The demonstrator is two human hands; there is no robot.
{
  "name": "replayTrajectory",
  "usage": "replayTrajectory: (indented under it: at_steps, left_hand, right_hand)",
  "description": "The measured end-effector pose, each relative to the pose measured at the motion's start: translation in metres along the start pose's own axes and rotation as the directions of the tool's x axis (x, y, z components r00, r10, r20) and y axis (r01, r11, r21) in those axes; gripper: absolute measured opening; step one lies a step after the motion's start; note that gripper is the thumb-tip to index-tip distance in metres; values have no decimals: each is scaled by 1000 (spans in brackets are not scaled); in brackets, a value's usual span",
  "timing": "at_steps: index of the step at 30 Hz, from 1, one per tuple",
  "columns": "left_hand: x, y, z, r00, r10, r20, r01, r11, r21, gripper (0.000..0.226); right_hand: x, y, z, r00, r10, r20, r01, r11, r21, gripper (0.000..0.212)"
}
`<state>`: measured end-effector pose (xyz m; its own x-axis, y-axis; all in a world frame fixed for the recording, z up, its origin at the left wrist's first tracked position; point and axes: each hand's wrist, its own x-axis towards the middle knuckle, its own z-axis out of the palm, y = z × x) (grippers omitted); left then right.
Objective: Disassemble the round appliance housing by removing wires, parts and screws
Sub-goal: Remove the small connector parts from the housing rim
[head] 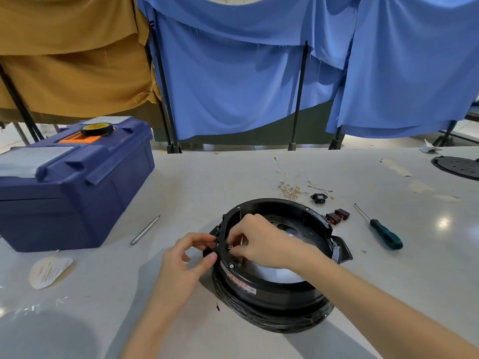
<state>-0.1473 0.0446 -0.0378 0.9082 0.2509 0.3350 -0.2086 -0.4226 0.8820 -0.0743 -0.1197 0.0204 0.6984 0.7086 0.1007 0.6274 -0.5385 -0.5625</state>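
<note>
The round black appliance housing (280, 288) stands open-side up on the white table, a silvery plate visible inside. My left hand (186, 257) pinches a small black part on the outside of the housing's left wall. My right hand (259, 242) reaches inside that same wall, fingers closed on the part's inner side with its metal terminals. Removed pale wires (290, 187) lie behind the housing, beside a black socket (319, 198) and two red-and-black switches (337, 216).
A green-handled screwdriver (383, 233) lies to the right. A metal rod (145, 230) lies left of the housing, near a blue toolbox (77, 190) bearing a tape roll. A round label (49, 270) sits front left; a black perforated disc (458, 167) far right.
</note>
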Motion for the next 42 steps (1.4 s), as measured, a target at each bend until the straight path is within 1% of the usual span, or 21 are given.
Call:
replayTrajectory:
  at_steps: [1,3,5,7,8,11,12,16,20,23,29,34,36,39,42]
  left_hand:
    - [0,-1,0,1000,6,-13,-6,1000,9,33]
    - [-1,-2,1,999,16,-40,-15,1000,15,36]
    - [-1,-2,2,998,22,-59,-21,1000,11,37]
    - [0,-2,3,998,14,-65,-14,1000,-1,38]
    - [0,-3,3,998,6,-65,-7,1000,-7,38]
    - [3,-6,4,998,-27,-60,25,999,-26,35]
    - [3,-6,4,998,-31,-56,29,999,-28,33]
    - [5,-7,5,999,-32,-29,31,999,-35,28]
    - [6,-8,4,999,-49,-4,49,997,-53,28]
    - [6,-9,4,998,-62,5,62,996,-66,33]
    - [8,-8,4,998,-63,10,63,996,-68,35]
    - [9,-8,3,997,-76,10,77,994,-74,33]
    - [9,-9,2,996,-85,11,86,993,-81,30]
    - [9,-10,0,996,-89,9,89,991,-97,28]
    - [10,-8,2,995,-95,5,95,992,-86,28]
  right_hand:
    - [1,-1,1,1000,9,-3,-9,1000,-29,9]
    - [3,-2,6,999,28,-16,-30,990,-140,13]
    - [3,-4,11,999,20,-28,-27,964,-263,25]
    - [3,-6,14,1000,-3,-30,-7,947,-320,34]
    - [3,-5,14,1000,-12,-25,3,944,-330,31]
    - [4,-2,17,999,-46,-30,33,941,-336,15]
    - [4,-2,18,998,-56,-35,41,942,-333,13]
    - [4,-1,20,996,-64,-63,44,959,-281,13]
    - [5,-1,21,995,-59,-76,36,961,-272,13]
    - [5,-2,21,996,-41,-78,19,966,-257,13]
    - [7,0,21,996,12,-89,-30,978,-209,13]
    - [7,1,20,995,52,-87,-65,987,-147,14]
    - [4,1,18,994,42,-102,-55,990,-127,16]
    - [1,0,13,992,-16,-125,-8,982,-191,16]
    - [2,-1,13,992,-21,-123,-19,950,-313,18]
